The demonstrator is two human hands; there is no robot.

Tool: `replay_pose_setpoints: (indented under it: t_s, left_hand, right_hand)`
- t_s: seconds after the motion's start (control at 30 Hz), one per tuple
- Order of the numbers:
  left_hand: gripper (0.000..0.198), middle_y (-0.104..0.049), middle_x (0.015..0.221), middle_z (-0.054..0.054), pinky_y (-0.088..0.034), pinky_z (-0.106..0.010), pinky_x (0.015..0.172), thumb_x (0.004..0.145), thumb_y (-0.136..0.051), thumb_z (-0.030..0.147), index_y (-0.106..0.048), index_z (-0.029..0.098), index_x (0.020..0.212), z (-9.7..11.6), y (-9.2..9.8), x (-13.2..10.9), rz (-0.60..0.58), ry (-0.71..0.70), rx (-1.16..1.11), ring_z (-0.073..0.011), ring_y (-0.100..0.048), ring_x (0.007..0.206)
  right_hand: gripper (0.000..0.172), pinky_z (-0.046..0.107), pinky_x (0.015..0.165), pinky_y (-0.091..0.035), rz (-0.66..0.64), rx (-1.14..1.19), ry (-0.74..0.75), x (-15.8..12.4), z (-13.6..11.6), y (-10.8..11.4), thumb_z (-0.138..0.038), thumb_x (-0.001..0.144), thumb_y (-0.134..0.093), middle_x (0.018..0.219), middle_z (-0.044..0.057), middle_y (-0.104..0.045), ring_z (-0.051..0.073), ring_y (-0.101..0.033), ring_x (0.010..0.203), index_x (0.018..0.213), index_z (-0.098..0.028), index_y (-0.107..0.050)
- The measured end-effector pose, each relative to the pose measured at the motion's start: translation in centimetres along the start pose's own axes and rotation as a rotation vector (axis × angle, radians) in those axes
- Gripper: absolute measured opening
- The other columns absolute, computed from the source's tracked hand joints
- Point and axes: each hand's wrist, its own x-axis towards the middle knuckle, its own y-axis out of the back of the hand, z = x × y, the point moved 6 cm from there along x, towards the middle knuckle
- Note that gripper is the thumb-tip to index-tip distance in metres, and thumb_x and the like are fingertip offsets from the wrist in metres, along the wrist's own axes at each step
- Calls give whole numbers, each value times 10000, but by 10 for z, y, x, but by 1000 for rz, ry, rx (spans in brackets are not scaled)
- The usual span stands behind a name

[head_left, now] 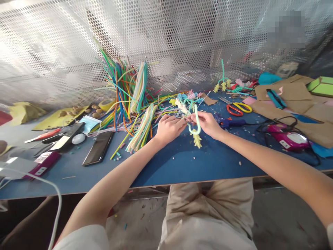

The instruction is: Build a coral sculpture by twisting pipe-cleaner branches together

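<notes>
My left hand (170,129) and my right hand (206,125) meet above the blue table, fingers closed in a pinch around a pipe-cleaner flower. Its pale green stem (199,126) curves down like a hook, and a yellow bloom (197,139) hangs beneath. The fingertips partly hide the spot where they grip it. Just behind the hands lie a cream pipe-cleaner flower (181,106) and a cluster of blue and pink pipe-cleaner flowers (191,96). Left of my left hand is a bundle of pale pipe cleaners (142,128).
Colourful pipe cleaners (122,83) lean against the perforated metal screen (182,38). A black phone (98,148) lies left. To the right are scissors (238,108), a blue glue gun (230,123), a magenta power box (288,137) and cardboard pieces (283,92).
</notes>
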Motion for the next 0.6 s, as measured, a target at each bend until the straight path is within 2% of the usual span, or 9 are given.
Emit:
replay_pose_setpoints:
  t_s: [0.17, 0.37, 0.47, 0.6]
  left_hand:
    - [236, -795, 795, 3, -436, -366, 828, 1053, -592, 392, -792, 290, 982, -2, 2, -2, 18, 44, -31, -177, -723, 769]
    - [263, -808, 820, -17, -453, -374, 875, 1027, -610, 448, -807, 283, 975, -4, 9, 0, 26, 167, -187, -195, -737, 783]
    - [235, -819, 864, -22, -437, -398, 914, 998, -637, 463, -807, 304, 967, -3, 9, 3, -8, 187, -209, -216, -741, 830]
    - [238, -815, 845, -29, -420, -413, 932, 969, -664, 493, -801, 305, 921, -2, 9, 4, -7, 204, -187, -227, -738, 834]
  right_hand:
    - [464, 355, 752, -572, 21, -13, 36, 0, -1, 3, -671, 879, -733, 888, 57, -787, 220, -692, 785, 961, -222, -814]
    - [431, 349, 744, -561, 33, -52, 141, -2, -14, 2, -660, 905, -718, 956, 51, -796, 208, -691, 786, 944, -238, -798]
    - [447, 365, 776, -572, 47, -84, 139, -3, -15, 2, -661, 930, -683, 911, 58, -798, 231, -723, 835, 939, -227, -787]
    - [424, 374, 760, -568, 96, -145, 134, -6, -16, 2, -633, 938, -688, 855, 56, -794, 236, -724, 790, 921, -221, -782]
